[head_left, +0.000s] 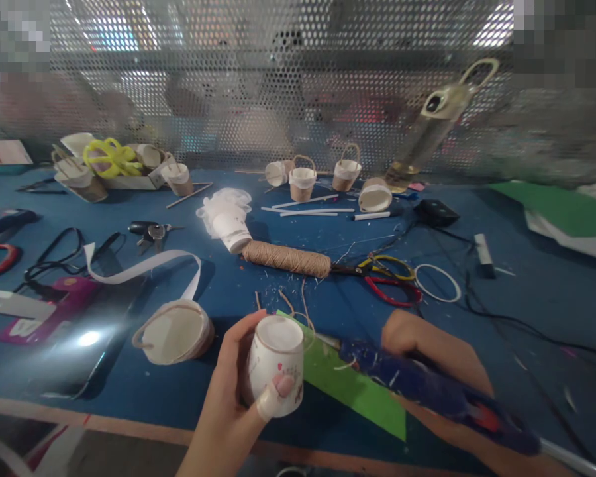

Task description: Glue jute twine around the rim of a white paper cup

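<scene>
My left hand [233, 391] is wrapped round a white paper cup [274, 364], held upside down with its base up. My right hand [430, 354] grips a dark blue glue gun [427, 387], whose nozzle points left at the cup's upper rim. Under both lies a green paper strip [357, 391]. A twine-wrapped cup basket [176, 331] lies on its side to the left. A spool of brown twine [287, 258] lies beyond, with loose twine ends trailing toward the cup.
The blue table [526, 305] holds red-and-yellow scissors [390, 278], a white ring [438, 283], several finished cup baskets [302, 179], white sticks, keys [151, 233], yellow scissors [110, 158], black cables and a phone [74, 338]. A perforated metal screen [278, 79] stands behind.
</scene>
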The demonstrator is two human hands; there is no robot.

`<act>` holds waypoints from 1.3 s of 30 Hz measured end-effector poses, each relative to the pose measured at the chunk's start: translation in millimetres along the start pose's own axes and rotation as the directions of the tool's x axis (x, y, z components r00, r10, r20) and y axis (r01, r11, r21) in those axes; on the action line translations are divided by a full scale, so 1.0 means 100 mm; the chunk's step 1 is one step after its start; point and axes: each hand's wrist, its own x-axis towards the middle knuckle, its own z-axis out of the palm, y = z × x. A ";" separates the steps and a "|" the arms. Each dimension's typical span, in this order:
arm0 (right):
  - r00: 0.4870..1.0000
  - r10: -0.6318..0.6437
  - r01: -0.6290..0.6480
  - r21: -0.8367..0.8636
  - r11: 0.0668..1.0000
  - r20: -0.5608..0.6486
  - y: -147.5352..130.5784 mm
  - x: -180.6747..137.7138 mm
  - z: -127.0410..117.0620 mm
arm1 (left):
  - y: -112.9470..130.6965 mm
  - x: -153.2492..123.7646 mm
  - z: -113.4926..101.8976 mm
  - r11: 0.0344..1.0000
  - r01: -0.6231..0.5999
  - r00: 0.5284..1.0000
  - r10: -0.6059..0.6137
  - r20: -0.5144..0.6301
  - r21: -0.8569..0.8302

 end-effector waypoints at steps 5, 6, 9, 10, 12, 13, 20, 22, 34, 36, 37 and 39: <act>0.999 -0.012 0.013 -0.029 0.999 0.037 0.01 -0.01 0.08 | -0.01 -0.01 0.03 0.998 -0.044 0.999 0.045 -0.023 0.048; 1.000 -0.016 0.017 -0.043 0.999 0.027 0.02 -0.01 0.09 | -0.01 -0.01 0.03 0.997 -0.055 0.998 0.057 -0.022 0.061; 0.999 -0.032 0.034 -0.068 0.997 0.039 0.05 -0.02 0.12 | -0.05 0.00 0.02 0.992 -0.090 0.996 0.091 -0.011 0.087; 0.998 -0.045 0.048 -0.067 0.997 0.045 0.06 -0.03 0.12 | -0.06 0.00 0.02 0.991 -0.099 0.995 0.100 -0.010 0.089; 0.996 -0.072 0.075 -0.071 0.995 0.046 0.09 -0.04 0.11 | -0.08 0.00 0.02 0.988 -0.116 0.993 0.118 -0.016 0.100; 0.996 -0.078 0.081 -0.084 0.993 0.046 0.10 -0.05 0.11 | -0.08 0.00 0.02 0.987 -0.123 0.992 0.126 -0.021 0.107; 0.992 -0.089 0.073 -0.164 0.984 -0.093 0.02 -0.04 0.21 | -0.10 -0.01 0.07 0.975 -0.175 0.982 0.183 -0.053 0.137; 0.988 -0.066 0.039 -0.190 0.981 -0.139 -0.02 -0.03 0.24 | -0.10 0.00 0.08 0.962 -0.215 0.972 0.228 -0.057 0.170; 0.993 -0.065 0.032 -0.313 0.949 -0.097 0.02 -0.06 0.21 | -0.12 0.02 0.05 0.944 -0.242 0.966 0.256 -0.034 0.223; 0.993 -0.066 0.034 -0.313 0.949 -0.094 0.01 -0.07 0.22 | -0.12 0.02 0.05 0.940 -0.249 0.965 0.261 -0.023 0.232; 0.994 -0.066 0.034 -0.314 0.949 -0.093 0.00 -0.07 0.22 | -0.12 0.02 0.05 0.936 -0.257 0.963 0.269 -0.017 0.240; 0.994 -0.058 0.027 -0.321 0.947 -0.087 -0.01 -0.07 0.23 | -0.13 0.03 0.04 0.927 -0.271 0.959 0.285 -0.015 0.258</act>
